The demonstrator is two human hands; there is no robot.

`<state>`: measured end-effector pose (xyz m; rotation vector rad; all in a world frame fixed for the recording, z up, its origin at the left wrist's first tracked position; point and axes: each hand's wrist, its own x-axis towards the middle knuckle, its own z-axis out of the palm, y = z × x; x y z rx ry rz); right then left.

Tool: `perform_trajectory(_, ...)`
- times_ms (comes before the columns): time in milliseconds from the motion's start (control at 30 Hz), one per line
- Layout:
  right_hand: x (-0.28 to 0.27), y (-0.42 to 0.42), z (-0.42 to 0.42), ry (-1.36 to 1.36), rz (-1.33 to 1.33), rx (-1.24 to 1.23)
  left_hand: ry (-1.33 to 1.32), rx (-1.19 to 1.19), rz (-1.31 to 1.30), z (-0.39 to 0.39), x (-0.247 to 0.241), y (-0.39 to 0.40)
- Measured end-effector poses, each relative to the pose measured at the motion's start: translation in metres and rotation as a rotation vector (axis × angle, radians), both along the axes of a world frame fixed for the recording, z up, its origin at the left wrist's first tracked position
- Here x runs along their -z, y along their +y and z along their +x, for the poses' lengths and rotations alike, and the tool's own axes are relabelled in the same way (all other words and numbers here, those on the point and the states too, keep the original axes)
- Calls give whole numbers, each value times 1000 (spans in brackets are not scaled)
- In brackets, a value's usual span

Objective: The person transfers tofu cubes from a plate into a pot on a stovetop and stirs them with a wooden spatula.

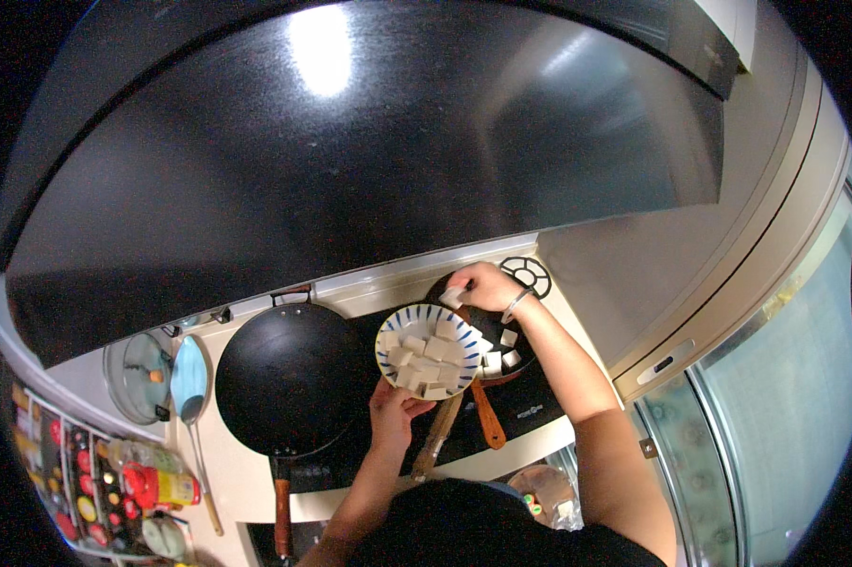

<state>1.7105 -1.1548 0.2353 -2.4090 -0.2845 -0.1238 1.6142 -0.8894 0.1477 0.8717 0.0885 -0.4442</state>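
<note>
My left hand (395, 414) grips the near rim of a white plate (385, 327) with blue stripes around its border. Several white cubes (426, 358), which look like tofu, are heaped on it. Over the far part of a dark frying pan (500, 327), my right hand (488, 287) pinches a single white cube (453, 296). Other white cubes (493, 363) lie inside the pan, whose left side is hidden behind the plate. A wooden spatula handle (489, 422) sticks out towards me beneath the plate, close to a taped pan handle (440, 436).
A black wok (287, 379) stands at the left of the cooktop (539, 407). Beyond it are a ladle (193, 411) on a blue rest, a glass lid (136, 375) and a rack of condiments (92, 475). The range hood (362, 156) overhangs the far side.
</note>
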Motion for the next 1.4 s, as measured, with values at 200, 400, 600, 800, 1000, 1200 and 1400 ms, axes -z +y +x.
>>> perform_trajectory(200,73,-59,-2,244,-654,450,-9,-130,-20,2,5,1)
perform_trajectory(400,132,-90,-7,475,-582,491,-20,-76,-51,3,5,-4)
perform_trajectory(600,7,17,-24,-168,-362,297,-31,-35,-35,3,4,-2)
perform_trajectory(800,-23,88,-37,34,-555,-132,-76,39,-67,1,-1,1)
perform_trajectory(1000,7,52,-13,22,-220,-141,-63,12,-52,0,0,-1)
perform_trajectory(1200,30,-55,9,156,319,128,-22,-111,-4,2,4,-5)
perform_trajectory(1400,102,-66,7,168,-483,543,-17,-127,-29,6,8,-5)
